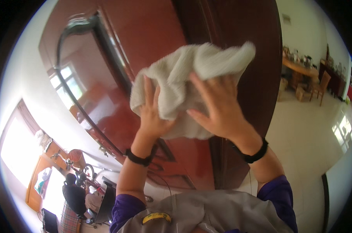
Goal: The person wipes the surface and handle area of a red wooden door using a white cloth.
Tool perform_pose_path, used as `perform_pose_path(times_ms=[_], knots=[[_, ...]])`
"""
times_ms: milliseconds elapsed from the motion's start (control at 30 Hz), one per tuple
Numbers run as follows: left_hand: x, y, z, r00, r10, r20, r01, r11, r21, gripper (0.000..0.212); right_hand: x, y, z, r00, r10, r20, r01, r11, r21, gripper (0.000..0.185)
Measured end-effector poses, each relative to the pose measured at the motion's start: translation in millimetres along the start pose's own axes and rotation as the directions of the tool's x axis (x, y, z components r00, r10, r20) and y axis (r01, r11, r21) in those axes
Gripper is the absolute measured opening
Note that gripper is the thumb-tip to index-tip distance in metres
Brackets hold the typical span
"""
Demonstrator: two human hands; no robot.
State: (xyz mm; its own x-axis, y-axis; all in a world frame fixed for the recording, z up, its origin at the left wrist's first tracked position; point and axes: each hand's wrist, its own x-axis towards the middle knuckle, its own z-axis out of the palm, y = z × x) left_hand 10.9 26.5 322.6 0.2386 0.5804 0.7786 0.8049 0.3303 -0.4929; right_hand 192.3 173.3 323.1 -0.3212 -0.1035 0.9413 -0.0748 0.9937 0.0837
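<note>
A crumpled off-white cloth [176, 78] lies against a glossy dark red wooden wardrobe [155, 32], spread under both palms. My left hand [152, 113] is at the cloth's lower left, its fingers apart and partly covered by a fold. Further right, my right hand [219, 104] presses on the cloth with thumb and fingers spread; some fingertips are hidden in the folds. Each wrist wears a black band. Left of the hands, a mirror [88, 78] with a curved dark frame reflects a window.
At lower left a seated person [75, 195] is near a bicycle with a basket [76, 158]. A wooden table [301, 68] bearing several items and a wooden chair [321, 84] stand at far right on the tiled floor [298, 128]. A cable hangs below the wardrobe.
</note>
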Motion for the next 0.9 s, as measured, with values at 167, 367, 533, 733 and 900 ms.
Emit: perform_pose_path(times_ms=[167, 367, 533, 733, 900], knots=[[-67, 14, 38, 0.975, -0.151, 0.166, 0.163, 0.985, -0.063, 0.080, -41, 7, 106, 0.977, -0.197, 0.082, 0.200, 0.980, -0.023, 0.067], [-5, -24, 25, 0.982, -0.170, 0.085, 0.173, 0.984, -0.031, 0.071, 42, 25, 89, 0.952, -0.300, -0.063, 0.287, 0.944, -0.159, 0.067], [84, -86, -9, 0.984, -0.137, -0.110, 0.140, 0.990, 0.020, 0.066, 147, 42, 69, 0.923, -0.365, -0.123, 0.301, 0.883, -0.361, 0.061], [201, -179, -60, 0.977, -0.054, -0.205, 0.095, 0.976, 0.197, 0.065, 297, 64, 25, 0.866, -0.434, -0.250, 0.235, 0.794, -0.561, 0.057], [243, -167, -111, 0.904, -0.418, -0.090, 0.402, 0.902, -0.157, 0.096, 349, 52, -20, 0.975, -0.196, -0.108, 0.114, 0.849, -0.516, 0.069]])
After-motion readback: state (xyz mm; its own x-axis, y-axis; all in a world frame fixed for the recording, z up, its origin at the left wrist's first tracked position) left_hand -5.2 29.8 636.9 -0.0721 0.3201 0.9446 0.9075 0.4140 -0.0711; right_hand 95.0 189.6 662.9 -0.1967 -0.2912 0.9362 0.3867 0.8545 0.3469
